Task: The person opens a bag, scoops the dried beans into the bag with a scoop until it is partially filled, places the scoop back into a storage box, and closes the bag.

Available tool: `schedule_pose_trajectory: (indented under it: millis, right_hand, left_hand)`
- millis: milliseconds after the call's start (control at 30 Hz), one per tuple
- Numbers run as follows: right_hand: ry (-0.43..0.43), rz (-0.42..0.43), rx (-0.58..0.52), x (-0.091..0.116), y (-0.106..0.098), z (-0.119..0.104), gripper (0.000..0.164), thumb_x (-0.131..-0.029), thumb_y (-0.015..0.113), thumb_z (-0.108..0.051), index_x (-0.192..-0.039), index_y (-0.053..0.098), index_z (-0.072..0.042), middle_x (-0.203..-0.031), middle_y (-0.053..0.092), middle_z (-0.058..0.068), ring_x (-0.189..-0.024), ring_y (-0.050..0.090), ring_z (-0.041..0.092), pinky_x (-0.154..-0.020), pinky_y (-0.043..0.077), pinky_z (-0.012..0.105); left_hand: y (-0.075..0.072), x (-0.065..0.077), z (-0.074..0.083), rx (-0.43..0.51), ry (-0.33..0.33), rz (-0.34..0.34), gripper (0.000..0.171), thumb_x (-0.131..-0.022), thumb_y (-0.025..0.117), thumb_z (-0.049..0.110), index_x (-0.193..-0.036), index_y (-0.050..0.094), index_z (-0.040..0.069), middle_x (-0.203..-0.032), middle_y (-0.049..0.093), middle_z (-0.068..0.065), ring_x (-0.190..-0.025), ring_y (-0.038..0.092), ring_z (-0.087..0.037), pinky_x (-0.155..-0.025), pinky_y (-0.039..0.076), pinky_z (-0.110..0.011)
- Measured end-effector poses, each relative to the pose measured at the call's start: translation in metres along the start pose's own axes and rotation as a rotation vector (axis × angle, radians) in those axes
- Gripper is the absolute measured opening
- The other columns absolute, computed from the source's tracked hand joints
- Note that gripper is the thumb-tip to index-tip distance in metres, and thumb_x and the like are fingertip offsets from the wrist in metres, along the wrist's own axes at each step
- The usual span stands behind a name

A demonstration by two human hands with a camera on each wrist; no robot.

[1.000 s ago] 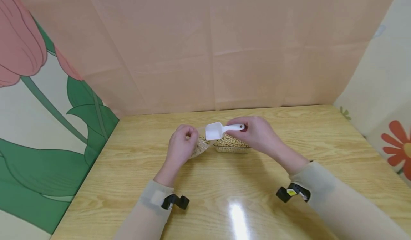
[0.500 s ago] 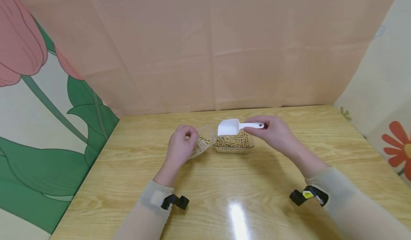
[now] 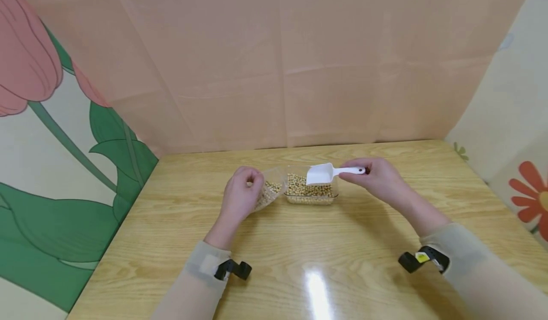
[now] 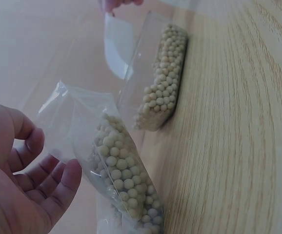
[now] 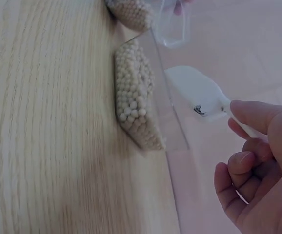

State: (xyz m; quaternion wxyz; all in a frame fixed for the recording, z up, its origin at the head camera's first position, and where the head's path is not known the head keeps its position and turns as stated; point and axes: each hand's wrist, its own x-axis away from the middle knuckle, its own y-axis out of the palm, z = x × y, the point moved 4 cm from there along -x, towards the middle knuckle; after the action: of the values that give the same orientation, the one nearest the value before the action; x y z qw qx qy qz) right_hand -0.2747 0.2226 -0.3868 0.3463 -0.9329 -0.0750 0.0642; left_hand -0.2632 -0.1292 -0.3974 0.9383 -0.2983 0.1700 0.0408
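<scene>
In the head view my left hand (image 3: 241,191) pinches the edge of a clear plastic bag (image 3: 269,190). The bag holds small round tan pieces, soybean-like, and its mouth stands open in the left wrist view. Right of it, a clear rectangular container (image 3: 311,199) sits on the table, filled with the same tan pieces (image 5: 131,92). My right hand (image 3: 374,177) grips a white plastic scoop (image 3: 320,174) by its handle, between thumb and fingers. The scoop's bowl hangs just above the container's right part and looks empty, with a small dark mark (image 5: 199,110) on its underside.
Bag and container stand side by side on a wood-grain table (image 3: 282,253). Behind the table rises a pink sheet (image 3: 278,72). A wall with painted flowers (image 3: 539,196) borders the right side. Each wrist wears a small black camera (image 3: 233,268).
My right hand has drawn the scoop rightward, from over the bag's mouth to above the container, then lowered it slightly. The left hand and the bag have stayed in place.
</scene>
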Motion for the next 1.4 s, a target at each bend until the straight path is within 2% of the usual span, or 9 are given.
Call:
schedule_pose_trajectory:
  millis: [267, 400, 500, 633, 800, 967, 1200, 1300, 1400]
  right_hand:
    - [-0.015, -0.057, 0.079, -0.005, -0.005, 0.003, 0.043, -0.101, 0.081, -0.041, -0.130, 0.080, -0.011, -0.096, 0.071, 0.006, -0.078, 0.054, 0.022, -0.062, 0.044, 0.033]
    - [-0.054, -0.091, 0.144, -0.010, -0.010, -0.003, 0.036, -0.102, 0.080, -0.040, -0.126, 0.082, -0.014, -0.106, 0.078, 0.005, -0.086, 0.061, 0.023, -0.071, 0.050, 0.036]
    - [-0.077, -0.118, 0.181, -0.012, -0.012, -0.010, 0.032, -0.103, 0.080, -0.040, -0.123, 0.083, -0.016, -0.116, 0.080, 0.004, -0.094, 0.066, 0.022, -0.080, 0.053, 0.040]
    - [-0.089, -0.154, 0.209, -0.014, -0.013, -0.017, 0.032, -0.103, 0.080, -0.040, -0.122, 0.083, -0.015, -0.123, 0.079, 0.007, -0.102, 0.070, 0.023, -0.087, 0.056, 0.046]
    - [-0.074, -0.187, 0.220, -0.017, -0.013, -0.023, 0.035, -0.102, 0.080, -0.041, -0.123, 0.083, -0.013, -0.126, 0.078, 0.010, -0.111, 0.073, 0.029, -0.093, 0.057, 0.056]
    - [-0.079, -0.208, 0.240, -0.021, -0.011, -0.023, 0.037, -0.100, 0.081, -0.044, -0.122, 0.083, -0.014, -0.126, 0.079, 0.010, -0.113, 0.073, 0.030, -0.095, 0.056, 0.059]
    - [-0.036, -0.232, 0.176, -0.023, 0.003, -0.010, 0.038, -0.101, 0.080, -0.044, -0.125, 0.082, -0.014, -0.131, 0.076, 0.012, -0.116, 0.069, 0.030, -0.095, 0.056, 0.054]
    - [-0.026, -0.224, 0.138, -0.023, 0.011, -0.006, 0.036, -0.101, 0.080, -0.042, -0.125, 0.083, -0.015, -0.131, 0.076, 0.011, -0.112, 0.068, 0.027, -0.092, 0.054, 0.049]
    - [-0.023, -0.210, 0.107, -0.022, 0.019, -0.003, 0.036, -0.101, 0.081, -0.042, -0.125, 0.083, -0.016, -0.134, 0.076, 0.011, -0.116, 0.069, 0.029, -0.095, 0.054, 0.050]
  left_hand:
    - [0.001, -0.001, -0.002, 0.011, -0.006, -0.008, 0.023, -0.103, 0.064, 0.018, -0.082, 0.067, 0.012, -0.115, 0.072, -0.007, -0.111, 0.068, -0.028, -0.101, 0.054, -0.050]
    - [0.001, -0.001, -0.002, 0.019, -0.006, -0.010, 0.023, -0.103, 0.064, 0.018, -0.081, 0.067, 0.012, -0.116, 0.072, -0.008, -0.112, 0.068, -0.028, -0.101, 0.054, -0.050]
    - [0.001, -0.001, -0.003, 0.017, -0.008, -0.012, 0.023, -0.103, 0.064, 0.018, -0.081, 0.066, 0.012, -0.116, 0.072, -0.008, -0.112, 0.068, -0.028, -0.101, 0.054, -0.050]
    - [0.001, -0.001, -0.002, 0.010, -0.001, -0.010, 0.022, -0.103, 0.063, 0.016, -0.082, 0.068, 0.012, -0.116, 0.072, -0.008, -0.111, 0.068, -0.028, -0.100, 0.054, -0.050]
    - [0.001, -0.001, 0.000, 0.002, 0.018, 0.005, 0.020, -0.102, 0.063, 0.014, -0.083, 0.070, 0.010, -0.113, 0.073, -0.009, -0.109, 0.069, -0.028, -0.099, 0.055, -0.051]
    - [0.001, -0.001, 0.001, 0.008, 0.021, 0.006, 0.020, -0.102, 0.063, 0.012, -0.083, 0.070, 0.010, -0.113, 0.073, -0.010, -0.109, 0.069, -0.028, -0.099, 0.055, -0.051]
    - [0.002, -0.003, 0.000, 0.003, 0.019, -0.005, 0.019, -0.102, 0.064, 0.013, -0.084, 0.069, 0.010, -0.114, 0.073, -0.010, -0.110, 0.069, -0.028, -0.100, 0.055, -0.050]
    - [0.002, -0.003, 0.000, -0.001, 0.023, -0.004, 0.019, -0.102, 0.063, 0.013, -0.084, 0.070, 0.010, -0.113, 0.073, -0.010, -0.109, 0.069, -0.028, -0.099, 0.055, -0.050]
    - [0.001, -0.002, -0.001, -0.002, 0.024, -0.002, 0.019, -0.102, 0.063, 0.014, -0.084, 0.070, 0.010, -0.113, 0.073, -0.009, -0.108, 0.069, -0.028, -0.098, 0.055, -0.050]
